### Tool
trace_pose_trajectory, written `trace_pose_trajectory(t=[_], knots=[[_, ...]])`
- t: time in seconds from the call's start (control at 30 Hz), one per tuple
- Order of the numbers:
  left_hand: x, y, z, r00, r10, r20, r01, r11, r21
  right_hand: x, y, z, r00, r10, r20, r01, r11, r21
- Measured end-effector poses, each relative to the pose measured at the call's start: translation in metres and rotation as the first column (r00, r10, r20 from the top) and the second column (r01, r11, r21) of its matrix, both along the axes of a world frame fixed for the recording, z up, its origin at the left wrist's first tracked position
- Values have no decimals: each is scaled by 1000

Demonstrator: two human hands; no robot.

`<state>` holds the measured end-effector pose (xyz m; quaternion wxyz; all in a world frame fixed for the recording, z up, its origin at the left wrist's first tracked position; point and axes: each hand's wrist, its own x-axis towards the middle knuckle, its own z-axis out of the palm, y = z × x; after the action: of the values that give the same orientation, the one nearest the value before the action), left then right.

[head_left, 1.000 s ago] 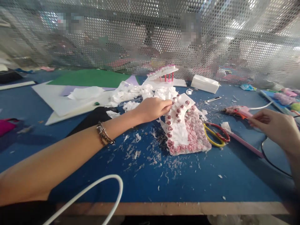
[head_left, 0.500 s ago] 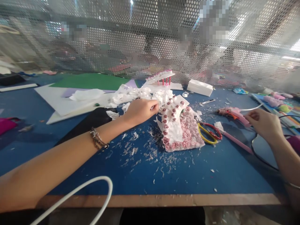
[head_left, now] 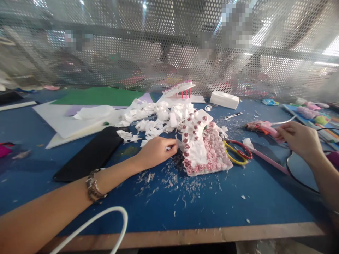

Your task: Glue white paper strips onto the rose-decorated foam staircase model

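Note:
My left hand (head_left: 159, 151) is closed in a pinch at the left edge of a small board (head_left: 192, 171) covered with pink and dark-pink paper roses. Its fingertips meet a thin white paper flap (head_left: 179, 143); whether anything is between them I cannot make out. A white curved strip (head_left: 197, 152) lies on the board, bordered with dark roses. My right hand (head_left: 302, 139) is closed on the rear of a pink glue gun (head_left: 261, 126), whose nozzle points left above the table. Scissors (head_left: 238, 151) with red and yellow handles lie beside the board's right edge.
Crumpled white paper scraps (head_left: 150, 127) heap behind my left hand. A black flat case (head_left: 87, 153) lies left, with white and green sheets (head_left: 106, 96) behind. A utility knife (head_left: 233, 115), white box (head_left: 224, 99) and small pillared model (head_left: 182, 92) stand farther back. A white cable (head_left: 122, 215) loops in front.
My left hand has moved down and slightly left, from the paper heap by the board's top to its left edge. My right hand stays on the glue gun.

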<state>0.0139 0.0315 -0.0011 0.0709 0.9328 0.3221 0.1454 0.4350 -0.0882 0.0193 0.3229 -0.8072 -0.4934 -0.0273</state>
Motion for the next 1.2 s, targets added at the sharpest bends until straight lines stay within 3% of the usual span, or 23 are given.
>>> trace_pose_trajectory(t=[0.27, 0.47, 0.67, 0.8, 0.93, 1.07, 1.2], knots=[[-1, 0, 2, 1000, -10, 28, 13, 996, -88, -19, -3, 7, 989, 107, 100, -114, 991, 65], [-1, 1, 1, 1000, -18, 15, 19, 995, -97, -18, -9, 8, 980, 154, 123, -161, 986, 46], [1, -1, 4, 1000, 9, 17, -7, 995, -104, -23, -5, 0, 975, 218, -46, -213, 973, 88], [0, 1, 2, 999, 11, 37, -7, 994, -113, -12, -5, 2, 991, 95, -90, -94, 995, 14], [-3, 3, -3, 1000, -12, 23, 14, 993, -114, 13, -6, 2, 996, -73, 57, 77, 994, -81], [-3, 3, -3, 999, -38, 11, 38, 995, -95, 27, -5, -2, 981, -104, 161, 112, 993, -37], [-3, 1, 0, 999, -26, 20, 27, 997, -70, 30, -2, -8, 989, -82, 123, 81, 997, 14]])
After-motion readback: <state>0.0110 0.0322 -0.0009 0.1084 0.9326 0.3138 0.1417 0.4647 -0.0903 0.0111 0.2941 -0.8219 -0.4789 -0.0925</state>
